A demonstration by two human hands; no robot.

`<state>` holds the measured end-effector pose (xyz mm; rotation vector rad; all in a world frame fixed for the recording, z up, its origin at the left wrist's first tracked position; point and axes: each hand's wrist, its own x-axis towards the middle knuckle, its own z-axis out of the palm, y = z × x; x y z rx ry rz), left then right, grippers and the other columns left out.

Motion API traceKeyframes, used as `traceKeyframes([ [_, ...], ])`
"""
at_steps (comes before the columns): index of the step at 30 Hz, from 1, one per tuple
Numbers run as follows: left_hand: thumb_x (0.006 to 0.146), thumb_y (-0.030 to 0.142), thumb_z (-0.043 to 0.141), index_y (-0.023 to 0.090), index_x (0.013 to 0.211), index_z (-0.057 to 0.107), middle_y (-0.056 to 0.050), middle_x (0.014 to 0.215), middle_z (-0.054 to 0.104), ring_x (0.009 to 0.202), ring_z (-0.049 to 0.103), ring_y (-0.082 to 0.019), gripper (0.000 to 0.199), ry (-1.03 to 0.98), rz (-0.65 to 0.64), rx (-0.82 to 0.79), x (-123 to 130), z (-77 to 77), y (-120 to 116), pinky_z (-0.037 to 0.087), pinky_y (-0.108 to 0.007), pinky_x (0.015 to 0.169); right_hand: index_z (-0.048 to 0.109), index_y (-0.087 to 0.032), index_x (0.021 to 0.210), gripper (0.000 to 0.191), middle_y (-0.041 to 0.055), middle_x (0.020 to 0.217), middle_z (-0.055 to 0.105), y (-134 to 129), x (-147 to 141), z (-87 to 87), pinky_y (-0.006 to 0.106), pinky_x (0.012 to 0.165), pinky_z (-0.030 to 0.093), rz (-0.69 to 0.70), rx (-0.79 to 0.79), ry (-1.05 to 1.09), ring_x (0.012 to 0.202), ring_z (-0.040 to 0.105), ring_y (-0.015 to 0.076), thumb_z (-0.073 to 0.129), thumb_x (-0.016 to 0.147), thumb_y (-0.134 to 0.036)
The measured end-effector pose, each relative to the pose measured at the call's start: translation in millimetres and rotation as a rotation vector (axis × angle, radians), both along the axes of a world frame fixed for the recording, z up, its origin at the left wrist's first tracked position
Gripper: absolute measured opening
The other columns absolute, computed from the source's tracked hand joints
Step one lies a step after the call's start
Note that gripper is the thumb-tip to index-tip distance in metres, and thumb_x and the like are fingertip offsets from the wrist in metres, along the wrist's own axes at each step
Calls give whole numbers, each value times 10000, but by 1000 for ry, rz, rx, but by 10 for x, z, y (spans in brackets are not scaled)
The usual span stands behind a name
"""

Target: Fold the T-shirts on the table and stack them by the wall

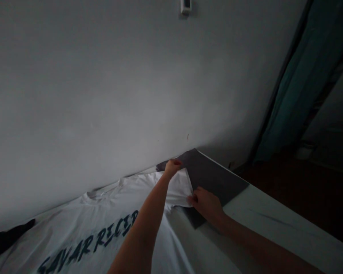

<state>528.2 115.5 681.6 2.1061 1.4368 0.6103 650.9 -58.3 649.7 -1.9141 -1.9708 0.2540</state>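
On a white table [274, 220] by a pale wall [103, 95], a white T-shirt [103, 213] is lying spread out, with its neck [98, 196] near the wall and its big dark letters [91, 243] facing up. I am holding the sleeve [178, 188] on the right side with my right hand [207, 203]; my thumb and finger are pinching the lower corner of its open end. My left hand [173, 167] is reaching over the shirt to the top edge of the same sleeve, and its fingers are bending. I cannot tell if they are gripping the cloth or only touching it. My left arm [147, 220] is hiding the end of the letters. Under the sleeve, a flat dark gray sheet [214, 179] is lying on the table, and it is sticking out past the sleeve. At the far left, something black [11, 236] is lying by the shirt, but it is too dark to name. High up, a small white box [185, 7] is hanging on the wall. Off to the right, a blue-green curtain [297, 95] is hanging down by the dark floor [317, 194].
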Motion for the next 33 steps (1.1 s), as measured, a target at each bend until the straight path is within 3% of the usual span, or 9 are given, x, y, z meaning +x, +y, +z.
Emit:
traceKeyframes([
  [4, 905, 123, 494, 163, 1039, 638, -72, 1054, 687, 947, 635, -154, 201, -64, 56, 77, -181, 101, -196, 529, -300, 858, 688, -209, 795, 256, 72, 871, 697, 50, 59, -26, 284, 636, 436, 5, -45, -55, 810, 676, 222, 517, 929, -345],
  [7, 829, 17, 462, 167, 1009, 636, -82, 1106, 674, 982, 622, -147, 292, -86, 103, 163, -660, 196, -557, 499, -265, 899, 674, -199, 843, 155, 93, 919, 684, 83, 47, 27, 302, 644, 449, 26, 7, -151, 824, 666, 240, 548, 896, -270],
  [11, 779, 47, 512, 191, 958, 629, -67, 1072, 655, 959, 624, -170, 258, 51, 200, 291, -1791, 176, -1194, 496, -327, 919, 654, -191, 900, 88, 97, 986, 657, 186, -265, 139, 314, 753, 472, 180, 207, -143, 919, 632, 243, 586, 844, -192],
  [15, 816, 111, 476, 209, 983, 619, -65, 1068, 673, 983, 638, -199, 240, 349, 467, 359, -3162, 167, -1684, 490, -348, 929, 672, -189, 880, 154, 63, 971, 677, 485, -952, 256, 270, 840, 443, 403, 180, -15, 969, 619, 195, 519, 895, -180],
  [18, 872, 145, 415, 205, 1034, 611, -77, 1127, 680, 1068, 626, -204, 262, 544, 693, 279, -4033, 293, -1868, 464, -324, 960, 710, -173, 908, 215, 77, 1022, 700, 846, -1521, 395, 250, 855, 417, 416, 101, -5, 1006, 616, 188, 495, 920, -172],
  [21, 927, 188, 349, 193, 1082, 618, -98, 1182, 680, 1115, 617, -213, 311, 644, 826, 171, -4597, 457, -1894, 448, -332, 966, 733, -145, 934, 276, 116, 1042, 711, 1206, -1986, 531, 263, 808, 417, 357, 82, -17, 991, 629, 208, 459, 918, -121],
  [23, 939, 221, 346, 183, 1063, 646, -117, 1166, 694, 1086, 633, -233, 327, 645, 858, 130, -4788, 524, -1824, 460, -344, 926, 744, -143, 927, 269, 115, 1003, 724, 1386, -2229, 566, 258, 755, 416, 324, 61, -18, 934, 646, 203, 479, 902, -104],
  [26, 938, 288, 397, 200, 1048, 686, -115, 1158, 707, 1049, 650, -237, 322, 610, 837, 109, -4847, 517, -1624, 468, -326, 865, 750, -176, 940, 171, 82, 990, 736, 1543, -2519, 515, 235, 710, 406, 315, 42, -16, 901, 649, 181, 590, 878, -179],
  [33, 859, 378, 598, 254, 951, 728, -55, 1097, 732, 1128, 584, -256, 202, 530, 732, 143, -4639, 194, -1234, 396, -386, 946, 739, -211, 870, 83, 32, 908, 742, 1636, -2797, 363, 241, 657, 389, 374, 36, -87, 836, 650, 172, 665, 852, -242],
])
